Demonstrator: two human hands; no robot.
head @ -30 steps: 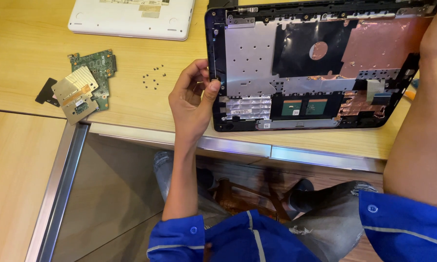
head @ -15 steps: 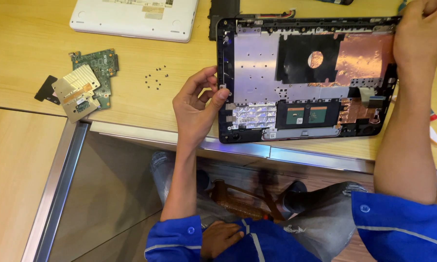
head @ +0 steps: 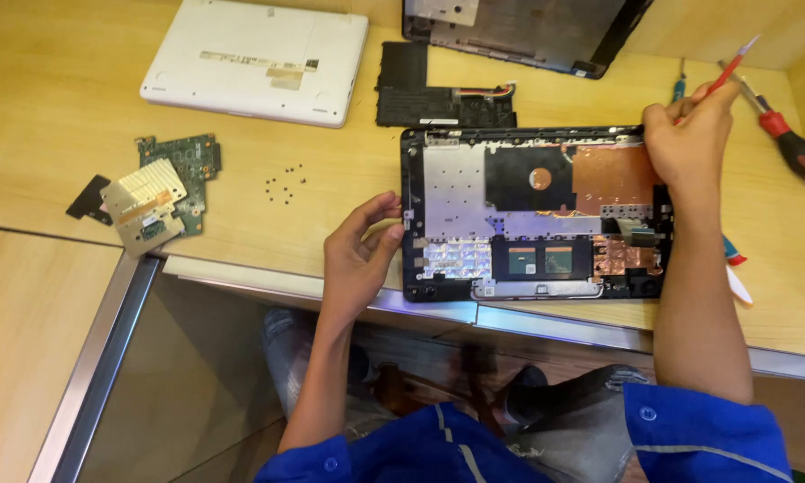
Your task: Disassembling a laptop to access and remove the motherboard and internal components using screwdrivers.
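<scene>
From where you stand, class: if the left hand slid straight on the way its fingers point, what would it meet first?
The left hand points right, so it would probably meet the left edge of the opened laptop base almost immediately.

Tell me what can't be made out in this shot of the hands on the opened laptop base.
All in the head view:
- Red tool in the right hand: its working tip is hidden behind the fingers.
- Laptop base: the right hand covers its upper right corner.
- Dark cover: cut off by the top edge.
- Small screws: too small to tell their type.
- Left hand: whether it touches the base's left edge is unclear.
</scene>
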